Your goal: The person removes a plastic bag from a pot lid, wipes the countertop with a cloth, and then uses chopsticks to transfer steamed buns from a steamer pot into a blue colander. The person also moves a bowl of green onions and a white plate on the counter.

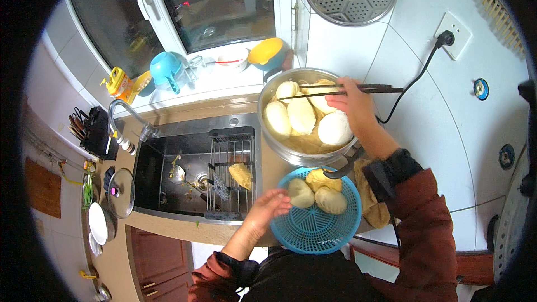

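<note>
My right hand [356, 107] grips a pair of dark chopsticks [377, 88], their tips stretched leftward over the buns in a metal steamer pot [285, 155]. Several pale steamed buns [301, 113] sit inside, and a rounder white one [334, 128] lies below my right hand. In front of the pot is a blue plastic basket [316, 235] with two pale buns [330, 200] and a yellower piece [323, 180] in it. My left hand [268, 210] is at the basket's left rim, fingers beside the nearest bun [301, 193]; whether they touch it is unclear.
Left of the pot, a sink [180, 176] holds a wire drying rack [230, 155], a yellow piece [240, 176] and a ladle [177, 174]. A brown cloth [371, 201] lies right of the basket. A black power cord [428, 67] hangs from the wall socket [453, 35].
</note>
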Demonstrator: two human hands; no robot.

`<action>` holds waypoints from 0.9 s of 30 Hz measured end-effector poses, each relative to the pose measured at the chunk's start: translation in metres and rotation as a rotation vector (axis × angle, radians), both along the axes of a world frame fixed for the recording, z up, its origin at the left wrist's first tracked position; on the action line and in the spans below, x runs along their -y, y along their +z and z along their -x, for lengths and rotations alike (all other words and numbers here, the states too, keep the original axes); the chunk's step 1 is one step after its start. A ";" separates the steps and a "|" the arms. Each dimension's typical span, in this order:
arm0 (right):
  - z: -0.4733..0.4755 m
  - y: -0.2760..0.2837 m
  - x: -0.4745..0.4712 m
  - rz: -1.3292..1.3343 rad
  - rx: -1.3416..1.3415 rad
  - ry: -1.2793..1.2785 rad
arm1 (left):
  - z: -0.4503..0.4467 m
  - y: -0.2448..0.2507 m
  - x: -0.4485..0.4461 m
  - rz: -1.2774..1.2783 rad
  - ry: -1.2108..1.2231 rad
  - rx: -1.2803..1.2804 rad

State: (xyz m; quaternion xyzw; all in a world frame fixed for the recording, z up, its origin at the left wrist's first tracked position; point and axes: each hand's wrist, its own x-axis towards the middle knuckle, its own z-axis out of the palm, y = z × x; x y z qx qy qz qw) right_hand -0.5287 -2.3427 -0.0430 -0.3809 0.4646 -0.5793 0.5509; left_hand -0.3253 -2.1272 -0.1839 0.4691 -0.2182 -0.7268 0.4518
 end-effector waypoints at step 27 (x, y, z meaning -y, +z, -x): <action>0.141 -0.047 -0.168 -0.061 -0.246 0.484 | -0.029 -0.032 -0.035 -0.102 0.125 -0.003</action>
